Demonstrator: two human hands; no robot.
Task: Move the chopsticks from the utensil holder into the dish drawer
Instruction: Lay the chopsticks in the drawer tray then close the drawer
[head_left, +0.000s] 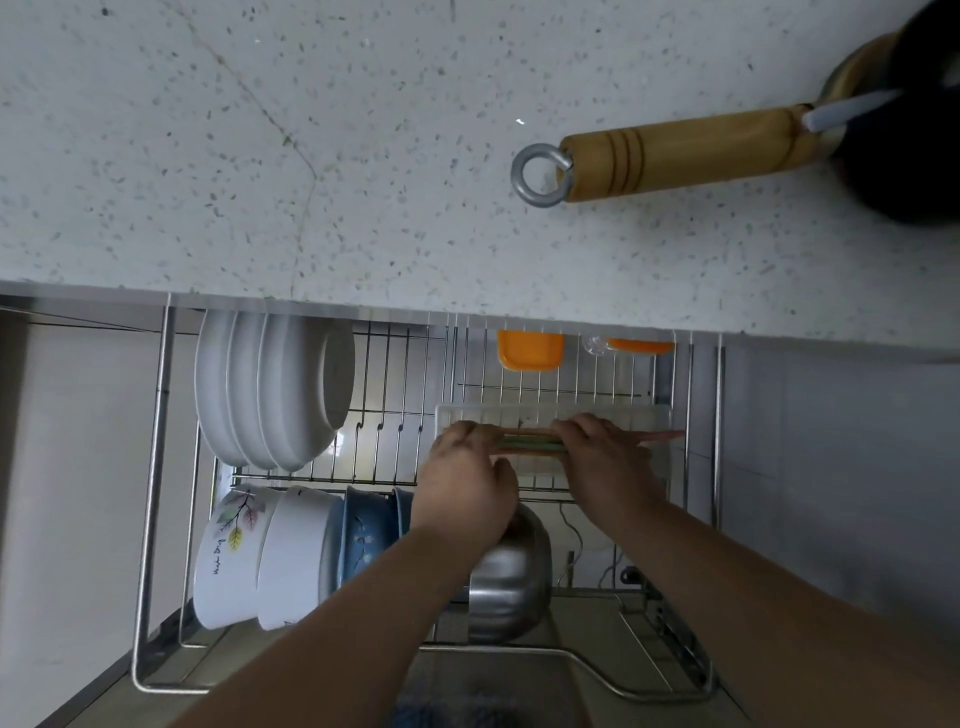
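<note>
Head view: both hands (470, 467) (605, 457) grip chopsticks (530, 442) over wire drawer (156, 467) below speckled counter (260, 156)

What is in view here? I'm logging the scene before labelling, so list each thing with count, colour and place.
Countertop: one, speckled white, upper half.
Pan handle: one, wooden with a metal ring, on the countertop at right, attached to dark cookware at the edge.
Dish drawer: one, metal wire, pulled out below the countertop.
Plates: a few, white, upright at rear left.
Bowls: several, white and blue, on edge at front left.
Steel bowl: one, silver, front centre.
Orange lids: two, rear right.
Clear tray: one, under the hands.
Chopsticks: bundle, mixed colours, over the tray.
Left hand, right hand: both gripping the chopsticks.
</note>
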